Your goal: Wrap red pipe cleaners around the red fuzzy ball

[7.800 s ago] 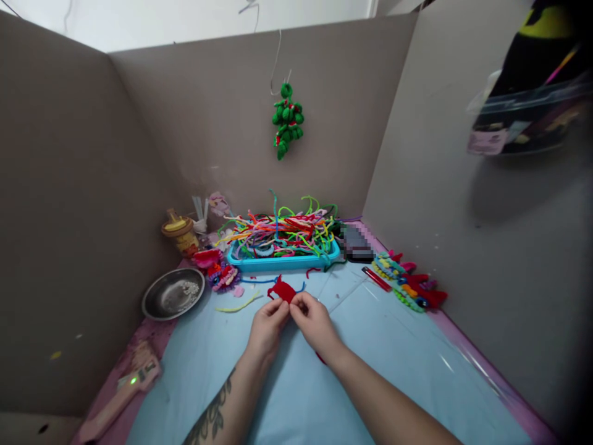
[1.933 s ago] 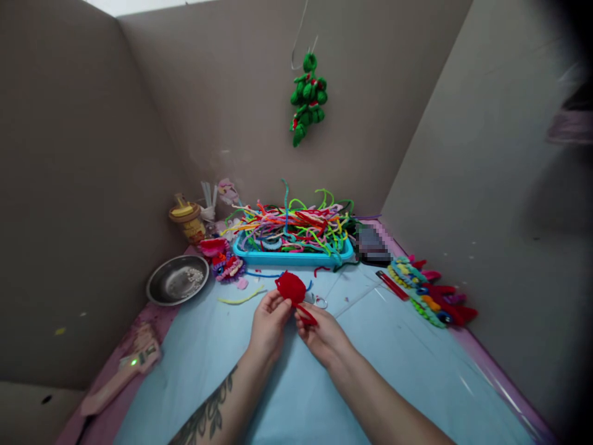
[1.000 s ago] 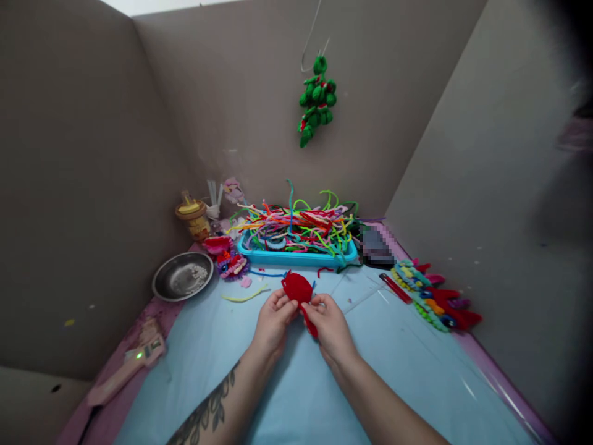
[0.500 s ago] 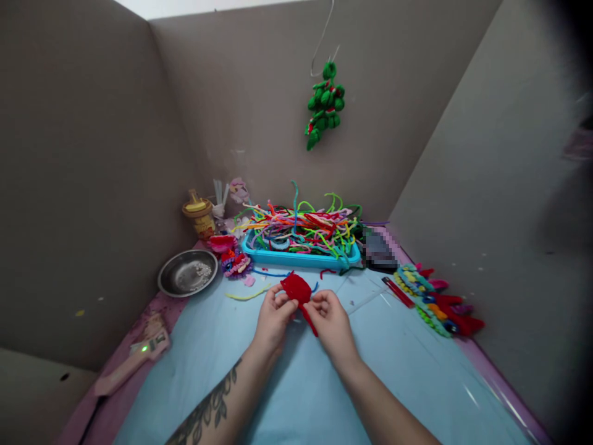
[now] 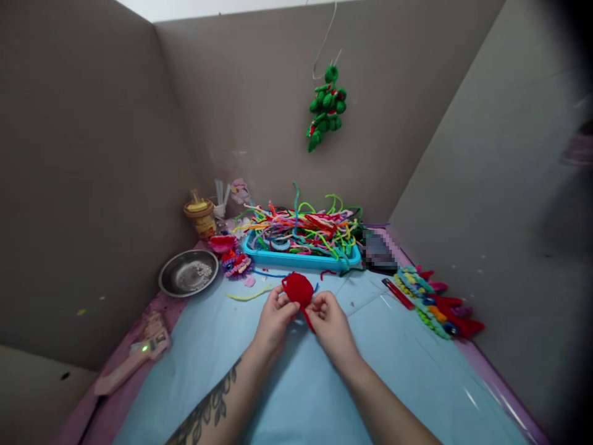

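Note:
Between my two hands is a flat, rounded red pipe-cleaner piece with a tail that runs down toward me. My left hand is closed on its left lower edge, thumb in front and fingers behind. The fingers of my right hand pinch the tail near its base. Just behind the piece, a bit of blue pipe cleaner peeks out. To the left of my left hand, a yellow pipe cleaner lies on the blue table cover.
A blue tray heaped with pipe cleaners stands at the back. Left are a metal bowl with small white bits and a pink glue gun. Right lie a red utility knife, colourful finished pieces and a dark, blurred object.
The red piece has turned slightly, so its face looks rounder and its tail shorter. Both hands keep their grip in nearly the same place.

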